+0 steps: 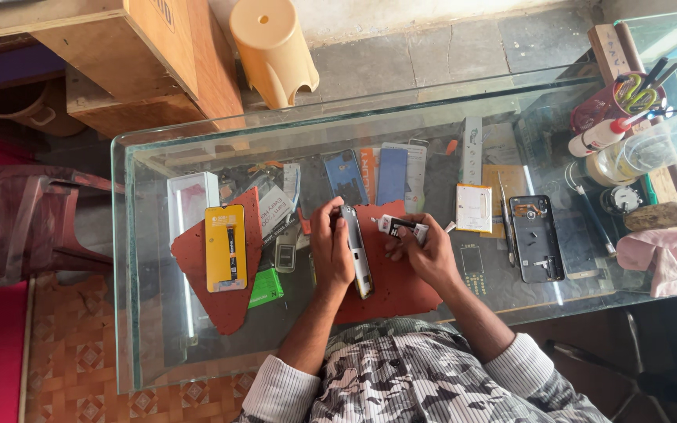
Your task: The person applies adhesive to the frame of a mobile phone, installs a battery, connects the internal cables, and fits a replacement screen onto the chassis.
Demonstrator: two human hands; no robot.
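So the left hand (331,247) is wrapped around a phone frame (356,251), holding it on its long edge over a red mat (397,286), fingers curled tight over the top end. The right hand (425,249) is clenched on a small black-and-white glue tube (401,226), nozzle end poking out toward the left fingers and nearly touching the frame. Room-wise it's kinda cramped: the glass table (127,258) has its near edge just under the wrists, and the far edge sits well beyond the fingertips, with a row of phone covers and boxes between. Best open patch is the bare bit of red mat right below both hands. Left of the left fingers there's a second red mat (193,254) with one yellow screen box (226,247) lying on it, and a green box (266,287) just beside that. Right of the right fingers: one white battery (473,207) close by, then one opened black phone body (536,237), with a thin tool (505,223) between them. Farther right, near the table's edge, a red cup (603,106) holds scissors and pens, plus a clear bottle (660,141) and a pink cloth (664,254). Count: two red mats, one tube, one frame in hand, one battery, one opened phone. A beige plastic stool (273,48) lies on the floor past the far edge.
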